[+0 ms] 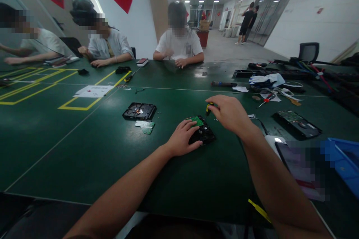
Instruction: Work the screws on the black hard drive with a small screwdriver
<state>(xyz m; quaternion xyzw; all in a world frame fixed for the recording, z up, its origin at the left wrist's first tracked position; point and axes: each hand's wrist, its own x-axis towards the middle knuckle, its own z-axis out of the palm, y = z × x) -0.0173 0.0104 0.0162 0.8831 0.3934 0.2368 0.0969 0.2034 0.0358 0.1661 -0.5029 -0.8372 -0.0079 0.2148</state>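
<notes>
A black hard drive (206,134) with a green circuit board (198,120) lies on the green table in front of me. My left hand (183,137) rests on it with the fingers spread, lying across its left side and part of the board. At the drive's far right corner, my right hand (228,114) grips a small yellow-and-black screwdriver (208,109) upright, its shaft pointing down to the drive's edge. Whether the tip sits in a screw is too small to tell. Left of the drive are another opened hard drive (139,111) and a detached circuit board (146,126).
To the right lie a third hard drive (297,124), a red-handled screwdriver (266,100), white gloves (267,80) and a blue bin (343,160). Tiny screws dot the table. Beyond are a paper sheet (93,91) and another screwdriver (129,77). Several people sit across the table.
</notes>
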